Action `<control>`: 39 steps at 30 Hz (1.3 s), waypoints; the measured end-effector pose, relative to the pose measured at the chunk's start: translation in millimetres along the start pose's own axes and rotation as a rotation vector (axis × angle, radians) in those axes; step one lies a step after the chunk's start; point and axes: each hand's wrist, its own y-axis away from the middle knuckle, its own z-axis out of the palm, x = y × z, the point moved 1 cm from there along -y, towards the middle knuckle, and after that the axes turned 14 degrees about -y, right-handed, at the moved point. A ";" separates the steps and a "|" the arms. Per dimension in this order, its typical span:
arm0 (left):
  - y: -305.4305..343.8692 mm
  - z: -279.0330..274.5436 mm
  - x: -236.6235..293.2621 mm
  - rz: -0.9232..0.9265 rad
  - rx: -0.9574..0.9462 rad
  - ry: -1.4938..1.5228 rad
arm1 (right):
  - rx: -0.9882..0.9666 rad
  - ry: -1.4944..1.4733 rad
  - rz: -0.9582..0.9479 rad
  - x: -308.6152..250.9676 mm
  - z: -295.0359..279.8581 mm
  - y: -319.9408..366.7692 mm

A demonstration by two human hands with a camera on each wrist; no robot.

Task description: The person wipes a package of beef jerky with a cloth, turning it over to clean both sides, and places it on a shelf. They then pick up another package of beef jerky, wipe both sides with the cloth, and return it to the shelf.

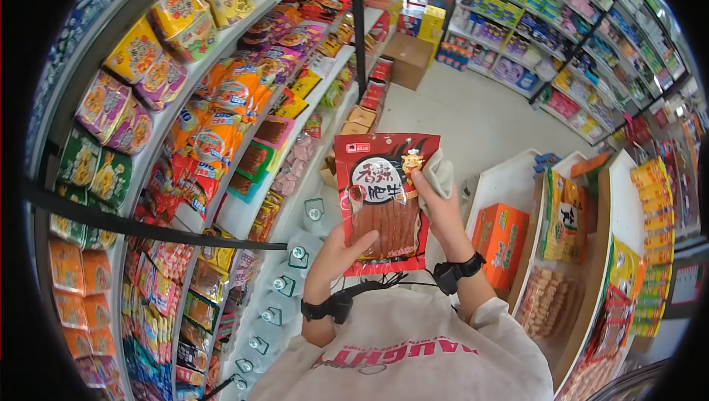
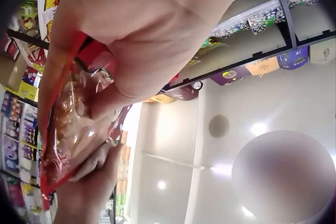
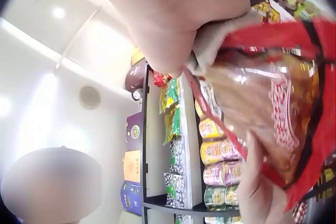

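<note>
A red snack packet [image 1: 385,205] with a clear window showing brown strips stands before the person's chest in the head view. The left hand [image 1: 336,252] grips its lower left side, thumb lying across the window. On the other side the right hand [image 1: 442,215] holds the packet's right edge, its thumb on the printed front. A pale grey cloth [image 1: 442,173] is bunched between the right hand and the packet. In the right wrist view the packet [image 3: 262,103] is seen at an angle, with the left thumb [image 3: 254,161] against its window. The left wrist view shows shiny film on the packet [image 2: 73,129].
Shelves on the left carry cup noodles [image 1: 133,50] and orange snack bags [image 1: 218,120]. Large clear water bottles [image 1: 298,255] line the floor beside them. To the right stand white display bins [image 1: 502,179] with an orange box [image 1: 500,246]. A cardboard box [image 1: 408,60] sits on the aisle floor ahead.
</note>
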 end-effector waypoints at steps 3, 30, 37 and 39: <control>9.3 -15.2 -8.1 -0.031 -0.082 -0.066 | 0.103 -0.096 0.003 -7.5 19.0 16.7; -59.2 107.0 3.9 -0.126 -0.404 1.097 | -0.391 1.336 -0.719 -46.7 -50.2 102.3; -44.3 161.1 46.9 0.097 -0.094 0.350 | 0.346 -0.052 -0.040 -99.7 -145.7 107.9; -45.4 172.5 46.6 0.055 -0.100 0.197 | 0.203 -0.182 -0.121 -94.9 -167.8 127.1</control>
